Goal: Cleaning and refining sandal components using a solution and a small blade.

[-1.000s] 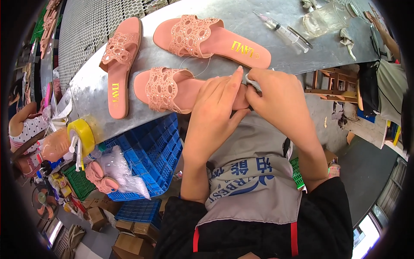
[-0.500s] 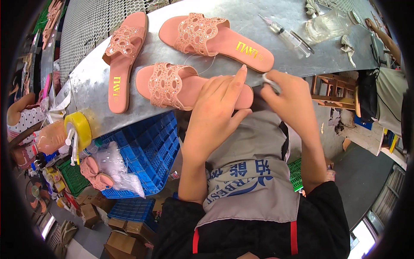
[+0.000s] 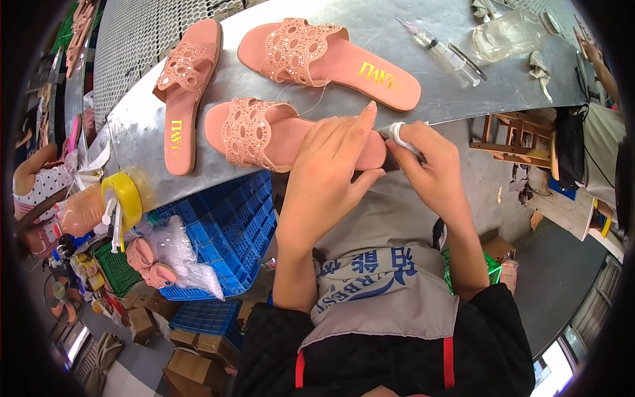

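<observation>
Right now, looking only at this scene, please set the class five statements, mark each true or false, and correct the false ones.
1. The left hand lies across a pink sandal. True.
2. A syringe lies on the metal table. True.
3. The right hand holds that syringe. False: it grips something white.
4. Only one sandal is on the table. False: three are.
5. In the picture, a blue crate is left of both hands. True.

Pink slide sandal (image 3: 286, 140), its scalloped strap (image 3: 256, 127) perforated and studded, lies insole up at the edge of the worktop (image 3: 370, 30), toe left, bunched white cloth (image 3: 407, 140) beside its heel.
</observation>
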The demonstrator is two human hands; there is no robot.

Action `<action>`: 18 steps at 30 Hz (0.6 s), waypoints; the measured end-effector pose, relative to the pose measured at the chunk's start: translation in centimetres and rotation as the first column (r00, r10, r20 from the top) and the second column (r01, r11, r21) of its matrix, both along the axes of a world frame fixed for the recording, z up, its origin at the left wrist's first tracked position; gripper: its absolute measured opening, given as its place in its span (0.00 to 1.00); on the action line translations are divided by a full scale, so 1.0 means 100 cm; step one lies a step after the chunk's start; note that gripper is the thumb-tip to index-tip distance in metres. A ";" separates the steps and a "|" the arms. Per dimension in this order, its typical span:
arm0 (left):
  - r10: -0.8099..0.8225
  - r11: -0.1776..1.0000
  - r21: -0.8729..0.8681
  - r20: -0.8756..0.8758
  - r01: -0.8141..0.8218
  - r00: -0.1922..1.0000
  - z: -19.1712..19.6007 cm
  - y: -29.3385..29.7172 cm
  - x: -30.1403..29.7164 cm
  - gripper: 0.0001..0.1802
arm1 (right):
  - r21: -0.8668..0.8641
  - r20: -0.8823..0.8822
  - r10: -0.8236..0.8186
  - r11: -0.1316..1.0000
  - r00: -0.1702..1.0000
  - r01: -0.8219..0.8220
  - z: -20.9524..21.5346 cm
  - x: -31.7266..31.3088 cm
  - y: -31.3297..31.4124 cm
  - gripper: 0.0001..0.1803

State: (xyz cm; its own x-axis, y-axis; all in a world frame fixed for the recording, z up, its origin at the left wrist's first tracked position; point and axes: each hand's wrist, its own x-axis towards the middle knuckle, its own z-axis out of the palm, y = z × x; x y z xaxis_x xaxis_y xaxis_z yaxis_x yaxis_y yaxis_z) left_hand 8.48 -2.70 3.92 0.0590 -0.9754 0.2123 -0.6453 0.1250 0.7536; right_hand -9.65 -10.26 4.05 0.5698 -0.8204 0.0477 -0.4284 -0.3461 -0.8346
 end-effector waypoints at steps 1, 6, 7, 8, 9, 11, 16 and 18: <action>0.000 1.000 0.002 0.000 0.000 1.000 -0.001 0.000 0.000 0.50 | -0.050 -0.041 0.031 0.998 0.999 -0.033 0.001 -0.001 -0.001 0.10; -0.005 1.000 0.004 0.009 0.005 1.000 -0.003 0.000 0.000 0.49 | -0.238 -0.069 0.086 0.966 0.994 -0.100 -0.005 -0.004 0.001 0.11; -0.009 1.000 0.006 0.008 0.009 1.000 -0.002 0.000 0.000 0.49 | -0.279 -0.078 0.096 0.953 0.992 -0.114 -0.005 -0.004 0.000 0.11; -0.006 1.000 0.011 0.004 0.006 1.000 -0.001 -0.001 0.000 0.49 | -0.277 -0.078 0.092 0.955 0.993 -0.111 -0.004 -0.004 -0.003 0.11; -0.003 1.000 0.017 0.001 0.003 1.000 -0.001 -0.001 0.000 0.49 | -0.292 -0.107 0.118 0.945 0.987 -0.145 -0.002 -0.003 -0.007 0.11; -0.009 1.000 0.009 0.005 0.009 1.000 -0.003 -0.001 0.000 0.49 | -0.304 -0.137 0.139 0.937 0.981 -0.175 0.001 -0.002 -0.013 0.11; -0.003 1.000 0.010 0.005 0.003 1.000 -0.001 -0.001 0.000 0.50 | -0.340 -0.234 0.254 0.883 0.939 -0.324 0.011 -0.004 -0.020 0.11; -0.011 1.000 0.008 0.013 0.011 1.000 -0.002 -0.001 0.000 0.49 | -0.331 -0.242 0.262 0.883 0.934 -0.333 0.011 -0.005 -0.021 0.11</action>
